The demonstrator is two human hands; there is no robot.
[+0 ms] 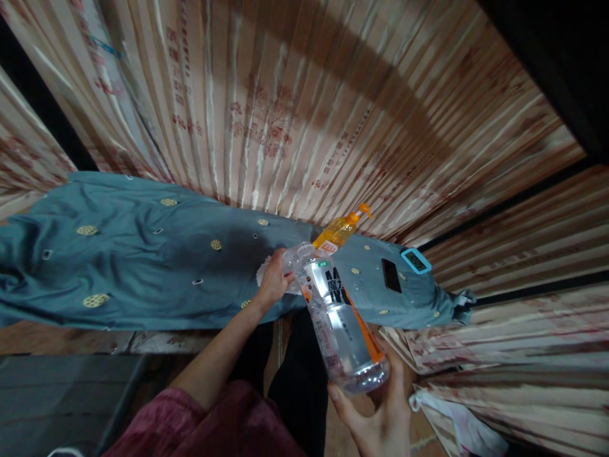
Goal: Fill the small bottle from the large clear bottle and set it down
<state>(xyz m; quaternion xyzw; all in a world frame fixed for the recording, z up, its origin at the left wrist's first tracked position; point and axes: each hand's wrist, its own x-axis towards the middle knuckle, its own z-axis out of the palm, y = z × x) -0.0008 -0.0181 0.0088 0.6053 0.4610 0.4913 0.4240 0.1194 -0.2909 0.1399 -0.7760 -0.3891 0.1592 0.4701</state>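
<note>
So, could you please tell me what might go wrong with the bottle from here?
The clear bottle could slip: the right hand grips it only near its base, with the left hand at the neck end.
A sideways swing might knock the orange pump bottle, seen close by the neck.
If it holds liquid and is uncapped, which I can't tell, the blue-green cloth could get wet.

Pump bottle (337, 233), phone (391, 275), clock (415, 261) on cloth (143, 260)
</note>
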